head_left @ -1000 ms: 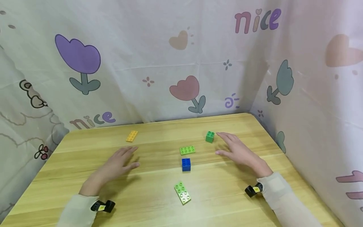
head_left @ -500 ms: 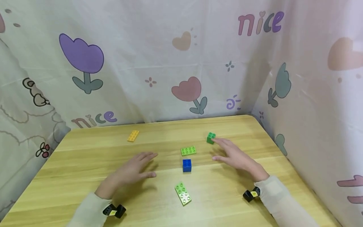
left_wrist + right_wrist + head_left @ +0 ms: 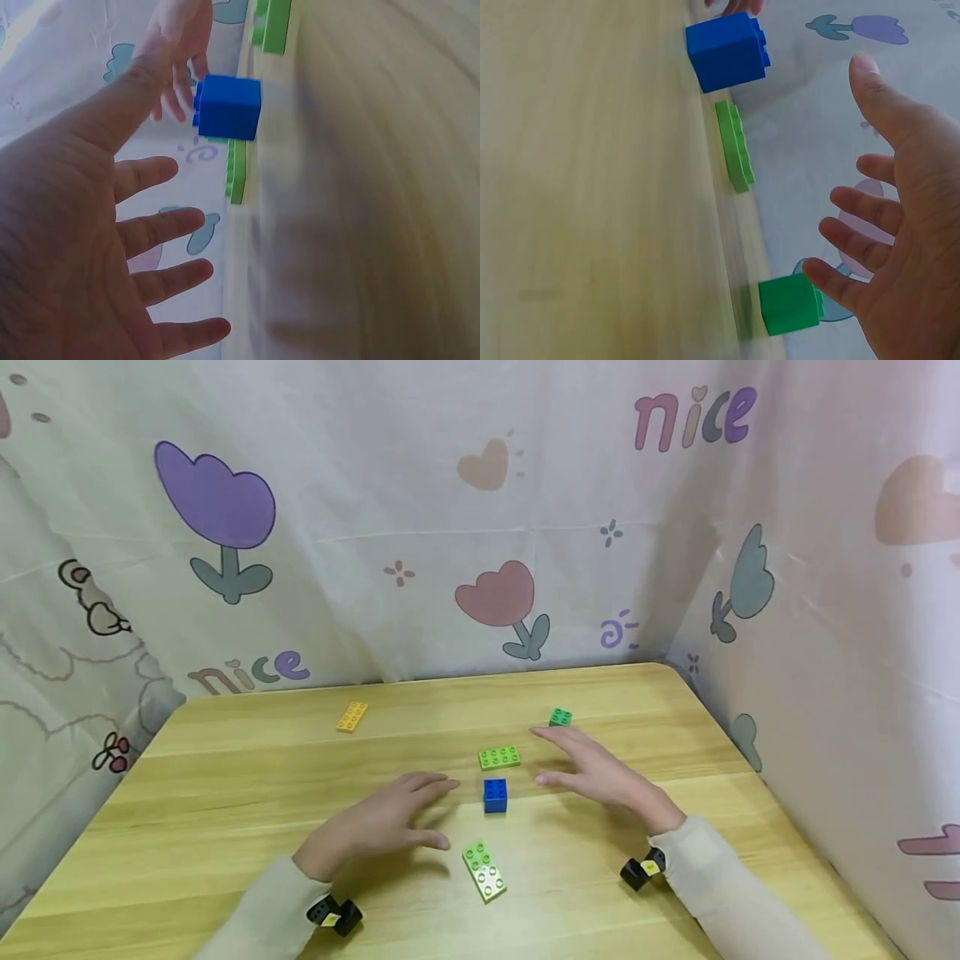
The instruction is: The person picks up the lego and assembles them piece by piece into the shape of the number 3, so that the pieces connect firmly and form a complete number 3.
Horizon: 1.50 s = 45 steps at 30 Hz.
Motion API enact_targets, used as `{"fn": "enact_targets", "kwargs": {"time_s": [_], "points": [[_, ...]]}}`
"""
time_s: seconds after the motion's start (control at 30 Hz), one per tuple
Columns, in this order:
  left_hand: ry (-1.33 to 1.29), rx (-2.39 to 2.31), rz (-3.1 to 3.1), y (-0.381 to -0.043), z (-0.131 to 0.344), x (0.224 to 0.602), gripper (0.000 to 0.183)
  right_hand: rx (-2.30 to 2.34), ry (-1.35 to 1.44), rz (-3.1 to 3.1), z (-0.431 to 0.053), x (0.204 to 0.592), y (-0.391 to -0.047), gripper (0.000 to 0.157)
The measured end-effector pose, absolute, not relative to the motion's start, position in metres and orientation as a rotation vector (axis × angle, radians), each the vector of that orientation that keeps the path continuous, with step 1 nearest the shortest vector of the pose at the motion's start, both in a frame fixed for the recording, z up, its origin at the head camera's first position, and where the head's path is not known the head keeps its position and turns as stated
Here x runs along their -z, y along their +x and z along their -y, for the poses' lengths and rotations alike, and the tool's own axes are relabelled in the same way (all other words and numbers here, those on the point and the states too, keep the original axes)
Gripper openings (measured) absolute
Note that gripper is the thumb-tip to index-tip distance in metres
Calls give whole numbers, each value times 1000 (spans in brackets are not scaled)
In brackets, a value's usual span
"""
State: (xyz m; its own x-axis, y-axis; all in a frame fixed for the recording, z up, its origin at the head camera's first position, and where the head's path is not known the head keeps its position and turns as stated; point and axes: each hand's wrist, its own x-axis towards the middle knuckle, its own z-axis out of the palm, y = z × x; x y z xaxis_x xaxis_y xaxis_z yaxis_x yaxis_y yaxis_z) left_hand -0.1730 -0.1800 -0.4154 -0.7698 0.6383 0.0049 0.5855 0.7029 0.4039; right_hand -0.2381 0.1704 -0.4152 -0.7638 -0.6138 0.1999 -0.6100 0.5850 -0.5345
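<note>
My left hand hovers over the table with fingers spread, left of a blue toy brick. It holds nothing; the left wrist view shows its palm bare and the blue brick beyond the thumb. My right hand is likewise spread and bare, its fingers partly covering a dark green brick in the head view. In the right wrist view the green brick stands just past the fingertips. Between the hands lie a flat lime brick behind the blue one and another flat lime brick in front.
A flat yellow brick lies at the back left of the wooden table. A printed white curtain hangs right behind the table and along its sides. Both wrists carry small black cameras.
My left hand has moved right and slightly nearer, toward the blue brick. My right hand has shifted left and now overlaps the dark green brick. The bricks stay in place.
</note>
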Motion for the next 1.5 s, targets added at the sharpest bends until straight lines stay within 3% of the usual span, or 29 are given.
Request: {"fn": "enact_targets", "kwargs": {"time_s": [0.5, 1.07, 1.5], "points": [[1164, -524, -2651, -161, 152, 424, 97, 919, -1186, -2642, -138, 427, -237, 71], [1446, -533, -2570, -155, 142, 430, 71, 808, -1297, -2602, -121, 428, -221, 73], [1535, -509, -2578, -154, 137, 434, 45, 743, -1333, -2663, -115, 432, -219, 53]]}}
